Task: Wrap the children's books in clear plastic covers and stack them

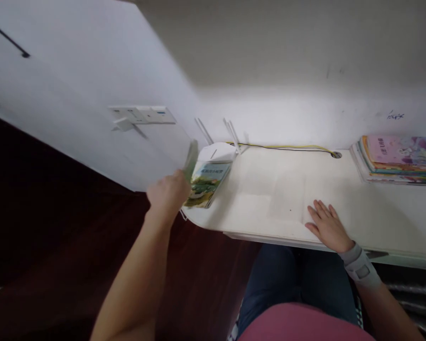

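At the left end of the white desk (262,199), my left hand (168,192) is closed round a thin greenish book (190,158), seen nearly edge-on and blurred. Just to its right lies a small pile of books (209,182), the top one with a green and blue landscape cover. The held book partly hides the pile's left side. My right hand (328,225) lies palm down on the desk near its front edge, fingers spread, holding nothing. A grey band (360,265) wraps that wrist.
A white router (216,151) with upright antennas stands behind the landscape book. Yellow and black cables (291,147) run along the wall to a desk hole (336,155). A stack of books (399,158) sits at the right. A socket strip (142,115) with a plug is on the left wall.
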Action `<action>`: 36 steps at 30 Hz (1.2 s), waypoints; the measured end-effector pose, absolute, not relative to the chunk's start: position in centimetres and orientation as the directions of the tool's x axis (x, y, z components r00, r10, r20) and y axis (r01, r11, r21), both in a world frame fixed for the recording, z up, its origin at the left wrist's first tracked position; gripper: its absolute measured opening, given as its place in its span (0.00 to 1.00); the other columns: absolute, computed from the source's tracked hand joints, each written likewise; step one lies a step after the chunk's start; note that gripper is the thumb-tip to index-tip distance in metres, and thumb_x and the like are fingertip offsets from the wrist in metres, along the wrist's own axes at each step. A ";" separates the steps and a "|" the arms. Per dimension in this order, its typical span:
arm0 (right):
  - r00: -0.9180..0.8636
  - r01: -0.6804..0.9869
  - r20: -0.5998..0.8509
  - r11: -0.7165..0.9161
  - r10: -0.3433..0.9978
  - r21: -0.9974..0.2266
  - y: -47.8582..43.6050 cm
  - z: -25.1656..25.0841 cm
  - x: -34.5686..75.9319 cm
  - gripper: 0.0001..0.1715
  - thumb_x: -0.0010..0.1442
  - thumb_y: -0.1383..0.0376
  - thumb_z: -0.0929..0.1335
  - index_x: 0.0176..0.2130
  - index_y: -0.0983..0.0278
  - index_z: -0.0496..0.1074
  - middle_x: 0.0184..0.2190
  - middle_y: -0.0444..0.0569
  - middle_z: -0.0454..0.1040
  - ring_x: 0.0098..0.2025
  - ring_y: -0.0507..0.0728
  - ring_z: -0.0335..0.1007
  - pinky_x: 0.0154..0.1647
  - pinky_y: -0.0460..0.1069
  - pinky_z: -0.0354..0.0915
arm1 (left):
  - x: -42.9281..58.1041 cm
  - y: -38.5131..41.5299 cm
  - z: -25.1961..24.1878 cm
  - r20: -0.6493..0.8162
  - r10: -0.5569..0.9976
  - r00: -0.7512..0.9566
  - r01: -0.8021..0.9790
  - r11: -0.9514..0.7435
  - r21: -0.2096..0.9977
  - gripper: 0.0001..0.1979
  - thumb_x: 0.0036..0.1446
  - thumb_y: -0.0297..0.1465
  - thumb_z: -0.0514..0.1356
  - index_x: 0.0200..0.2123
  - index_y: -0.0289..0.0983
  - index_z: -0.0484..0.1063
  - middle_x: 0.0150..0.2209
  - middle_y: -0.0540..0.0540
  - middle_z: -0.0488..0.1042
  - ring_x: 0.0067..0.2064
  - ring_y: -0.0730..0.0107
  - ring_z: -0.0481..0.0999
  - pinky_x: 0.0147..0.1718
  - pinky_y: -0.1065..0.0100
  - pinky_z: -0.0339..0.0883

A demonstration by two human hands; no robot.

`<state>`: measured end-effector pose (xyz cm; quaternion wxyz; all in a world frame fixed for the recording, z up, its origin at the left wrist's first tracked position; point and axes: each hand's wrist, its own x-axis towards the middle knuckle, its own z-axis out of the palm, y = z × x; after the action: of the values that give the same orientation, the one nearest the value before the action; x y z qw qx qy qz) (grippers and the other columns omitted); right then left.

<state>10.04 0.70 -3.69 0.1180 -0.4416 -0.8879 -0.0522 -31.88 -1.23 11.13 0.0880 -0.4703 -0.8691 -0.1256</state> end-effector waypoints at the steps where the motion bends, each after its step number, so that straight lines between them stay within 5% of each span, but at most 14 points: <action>1: -0.582 0.798 0.245 0.603 0.776 -0.015 0.6 -3.5 9.9 0.31 0.66 0.52 0.56 0.59 0.68 0.62 0.62 0.64 0.58 0.65 0.67 0.50 0.61 0.64 0.48 | -31.4 -1.3 12.0 0.325 0.770 -0.549 0.832 0.539 0.128 0.09 0.60 0.32 0.48 0.35 0.35 0.65 0.28 0.43 0.71 0.40 0.51 0.73 0.40 0.49 0.64; 3: -0.576 0.802 0.235 0.597 0.783 -0.024 0.5 -3.2 9.8 0.30 0.66 0.53 0.56 0.59 0.68 0.62 0.62 0.64 0.58 0.65 0.66 0.50 0.61 0.64 0.48 | -29.4 -1.1 12.9 0.424 0.737 -0.527 0.850 0.473 0.234 0.09 0.60 0.36 0.49 0.37 0.38 0.65 0.27 0.47 0.69 0.37 0.59 0.72 0.39 0.57 0.66; 5: -0.575 0.800 0.236 0.599 0.784 -0.042 0.6 -3.0 9.8 0.29 0.66 0.54 0.56 0.59 0.67 0.63 0.62 0.62 0.58 0.65 0.65 0.50 0.62 0.63 0.49 | -25.9 -0.1 12.2 0.450 0.744 -0.494 0.811 0.207 0.548 0.09 0.57 0.38 0.52 0.37 0.39 0.65 0.28 0.50 0.69 0.33 0.65 0.71 0.36 0.63 0.66; 7: -0.563 0.802 0.247 0.593 0.789 -0.068 0.7 -2.8 10.3 0.27 0.67 0.57 0.55 0.58 0.67 0.64 0.63 0.61 0.57 0.65 0.63 0.50 0.61 0.61 0.50 | -21.4 1.2 10.1 0.346 0.827 -0.443 0.470 -0.115 0.875 0.12 0.54 0.39 0.54 0.39 0.38 0.65 0.31 0.50 0.72 0.34 0.68 0.71 0.35 0.67 0.67; 9: -0.501 0.841 0.267 0.536 0.823 -0.075 1.0 -2.9 11.5 0.26 0.67 0.60 0.55 0.57 0.68 0.65 0.63 0.61 0.58 0.65 0.63 0.51 0.60 0.60 0.52 | -16.5 2.4 7.5 0.153 0.934 -0.322 0.037 -0.150 0.988 0.16 0.50 0.41 0.57 0.37 0.36 0.65 0.30 0.49 0.74 0.32 0.68 0.73 0.33 0.67 0.67; 11: -0.413 0.895 0.280 0.444 0.867 -0.054 1.3 -3.1 13.0 0.25 0.66 0.63 0.54 0.56 0.69 0.65 0.61 0.62 0.60 0.64 0.64 0.53 0.59 0.61 0.53 | -12.3 3.1 4.9 0.013 0.987 -0.159 -0.210 -0.047 0.977 0.18 0.47 0.42 0.59 0.38 0.35 0.66 0.30 0.48 0.75 0.32 0.67 0.75 0.33 0.67 0.67; 14: -0.380 0.917 0.269 0.398 0.885 -0.013 1.6 -3.6 15.1 0.25 0.65 0.66 0.54 0.57 0.68 0.64 0.60 0.59 0.63 0.62 0.63 0.57 0.58 0.61 0.55 | -8.7 3.1 1.9 -0.078 0.997 0.001 -0.249 0.076 0.965 0.20 0.47 0.43 0.60 0.38 0.35 0.68 0.31 0.47 0.75 0.34 0.65 0.75 0.33 0.67 0.67; 19: -0.389 0.915 0.284 0.403 0.876 0.008 1.6 -4.1 16.0 0.25 0.66 0.62 0.54 0.58 0.66 0.64 0.60 0.56 0.63 0.62 0.62 0.57 0.58 0.59 0.55 | -9.2 2.5 -0.5 -0.078 0.997 -0.019 0.263 0.081 0.962 0.16 0.59 0.40 0.51 0.43 0.36 0.67 0.37 0.44 0.76 0.40 0.62 0.75 0.41 0.62 0.67; 24: -0.395 0.912 0.298 0.410 0.869 0.014 1.3 -4.1 15.9 0.26 0.67 0.61 0.54 0.58 0.66 0.64 0.61 0.57 0.63 0.61 0.62 0.57 0.58 0.59 0.55 | -10.0 1.6 -1.2 0.119 0.993 -0.019 0.815 -0.053 0.577 0.18 0.64 0.32 0.42 0.52 0.31 0.62 0.54 0.32 0.69 0.61 0.57 0.62 0.59 0.50 0.51; 28: -0.378 0.924 0.269 0.381 0.886 0.042 1.3 -2.9 15.0 0.25 0.66 0.63 0.54 0.56 0.67 0.65 0.59 0.60 0.64 0.60 0.64 0.59 0.56 0.60 0.56 | -9.8 1.0 -1.5 0.124 0.991 -0.040 0.933 -0.008 0.360 0.23 0.65 0.36 0.42 0.57 0.30 0.60 0.60 0.33 0.63 0.66 0.44 0.49 0.60 0.39 0.43; 32: -0.429 0.899 0.252 0.436 0.868 0.028 2.0 -1.8 12.2 0.27 0.65 0.57 0.57 0.59 0.66 0.63 0.63 0.62 0.57 0.62 0.69 0.54 0.57 0.63 0.55 | -10.8 1.2 -2.0 0.150 0.988 0.022 0.935 -0.074 0.346 0.26 0.64 0.40 0.46 0.58 0.30 0.60 0.61 0.31 0.60 0.65 0.45 0.51 0.59 0.45 0.52; 36: -0.484 0.858 0.236 0.510 0.843 -0.060 3.2 -2.5 10.5 0.34 0.63 0.48 0.58 0.61 0.64 0.60 0.65 0.63 0.53 0.64 0.71 0.50 0.58 0.63 0.53 | -13.3 1.6 -2.5 0.209 0.978 -0.024 0.929 -0.056 0.366 0.23 0.63 0.33 0.47 0.60 0.29 0.58 0.63 0.28 0.56 0.64 0.52 0.57 0.57 0.51 0.58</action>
<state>10.51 3.17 -2.47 0.1181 -0.4940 -0.8608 -0.0332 -13.29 1.64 -2.55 -0.0586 -0.6963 -0.6846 -0.2077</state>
